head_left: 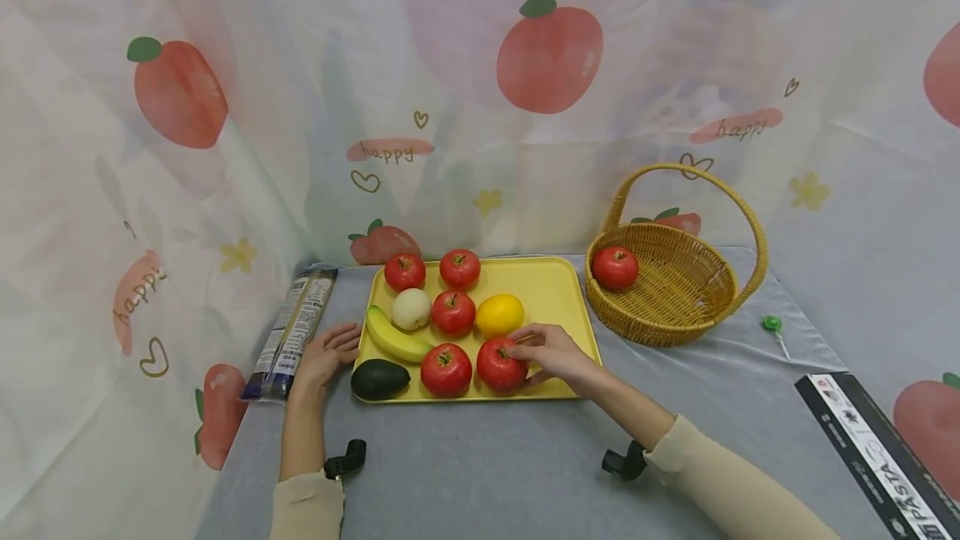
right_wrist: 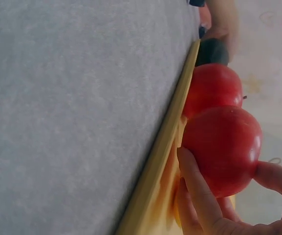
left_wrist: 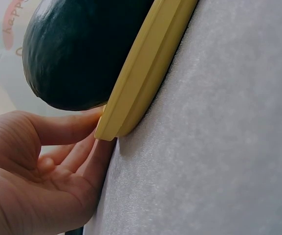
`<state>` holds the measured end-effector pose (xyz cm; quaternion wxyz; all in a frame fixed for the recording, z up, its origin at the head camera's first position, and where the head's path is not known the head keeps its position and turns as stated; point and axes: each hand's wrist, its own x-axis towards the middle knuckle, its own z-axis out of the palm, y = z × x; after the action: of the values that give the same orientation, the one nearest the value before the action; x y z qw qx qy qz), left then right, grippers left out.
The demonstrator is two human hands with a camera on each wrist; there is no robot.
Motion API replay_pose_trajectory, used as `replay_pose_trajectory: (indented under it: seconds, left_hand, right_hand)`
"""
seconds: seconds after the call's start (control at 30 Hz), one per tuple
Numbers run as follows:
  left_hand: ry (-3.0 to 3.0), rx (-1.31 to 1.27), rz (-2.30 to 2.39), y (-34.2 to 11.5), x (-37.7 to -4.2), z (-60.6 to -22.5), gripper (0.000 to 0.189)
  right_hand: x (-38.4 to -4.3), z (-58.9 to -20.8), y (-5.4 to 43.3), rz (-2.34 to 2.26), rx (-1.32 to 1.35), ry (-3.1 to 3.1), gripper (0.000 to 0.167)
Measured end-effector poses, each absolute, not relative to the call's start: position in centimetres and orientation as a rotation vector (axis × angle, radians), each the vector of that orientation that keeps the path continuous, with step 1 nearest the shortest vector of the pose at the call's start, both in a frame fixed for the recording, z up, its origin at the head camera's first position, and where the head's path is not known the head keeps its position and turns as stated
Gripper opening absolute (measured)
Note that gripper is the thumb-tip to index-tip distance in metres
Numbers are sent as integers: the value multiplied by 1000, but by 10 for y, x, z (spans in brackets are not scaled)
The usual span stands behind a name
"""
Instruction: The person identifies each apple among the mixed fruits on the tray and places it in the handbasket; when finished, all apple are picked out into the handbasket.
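My right hand grips a red apple at the front of a yellow tray, with its thumb and fingers on opposite sides of the fruit. Another apple sits just left of it. At the tray's left edge my left hand holds the rim, its thumb close beneath the dark green avocado. The tray also carries a banana, a pale round fruit, a yellow lemon-like fruit and several more apples.
Back right stands a wicker basket with one apple inside and a tall handle. A green lollipop and a black pasta box lie farther right. Long packets lie left of the tray. A printed curtain hangs behind the table.
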<state>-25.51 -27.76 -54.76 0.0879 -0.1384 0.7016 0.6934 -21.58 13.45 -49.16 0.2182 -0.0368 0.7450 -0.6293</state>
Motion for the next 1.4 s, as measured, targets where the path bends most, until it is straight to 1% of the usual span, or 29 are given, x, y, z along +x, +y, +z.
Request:
replay_pose_trajectory:
  seconds: [0.43,0.63,0.9,1.4]
  left_hand:
    - [2102,-400,2055,-278,-255,-550,65]
    - [2108,-407,2036,-278,-255,-547,65]
    - [2088,-405,2042,-278,-256,-546,67]
    - [2093,-429,2046,-277,-255,-546,64]
  right_hand:
    - [-222,-479,146,-1782,-104,2085,45]
    - [-227,-468,156,-1799,-104,2062,45]
    - [-232,-449,171,-1801,-102,2068,48]
    - [-244,-434,199,-1821,-91,2121,52]
